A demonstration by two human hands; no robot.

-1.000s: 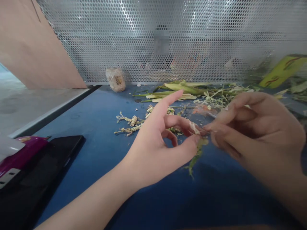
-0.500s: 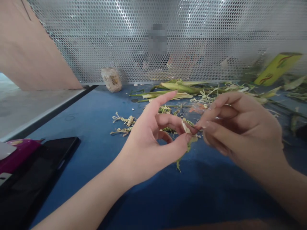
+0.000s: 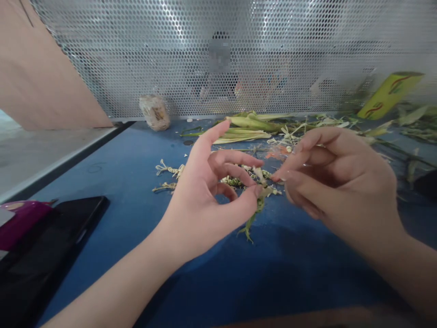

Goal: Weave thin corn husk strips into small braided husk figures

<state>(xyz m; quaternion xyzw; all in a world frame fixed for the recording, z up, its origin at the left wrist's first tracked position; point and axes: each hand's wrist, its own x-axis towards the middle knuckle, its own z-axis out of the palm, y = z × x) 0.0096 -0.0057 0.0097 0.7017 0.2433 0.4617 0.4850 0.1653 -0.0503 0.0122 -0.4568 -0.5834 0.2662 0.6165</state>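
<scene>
Green-and-cream figure of twisted plant strips (image 3: 256, 208) hangs right in the centre of the frame, held up over the blue desk (image 3: 129, 164), and the left hand (image 3: 211, 196) has it! Thumb and fingers pinch it near its pale upper end, the index finger points upward, and the leafy green tail dangles below the thumb.

Over on the right of the frame, the right hand (image 3: 327, 182) comes in close, fingers curled, thumb and fingertips drawn together just beside the pale end; whether anything sits between those fingertips, I cannot tell.

Behind the hands, a busy field! Small green woven bundles (image 3: 232, 181) lie at the centre, partly masked by the left hand, and pale braided pieces with frayed ends (image 3: 169, 169) poke out to its left. Long yellow-green leaves (image 3: 254, 123) stretch across the upper middle, with loose pale strips (image 3: 290, 136) to their right and an orange scrap (image 3: 278, 152) just below.

Upper right, a yellow cylinder with red markings (image 3: 391, 95) leans at a tilt. Upper left of centre, a whitish wrapped roll (image 3: 154, 112) stands before the perforated metal screen (image 3: 170, 59). Lower left, it's a flat black phone (image 3: 82, 214) beside a glossy magenta object (image 3: 27, 218), cut off by the frame's edge.
</scene>
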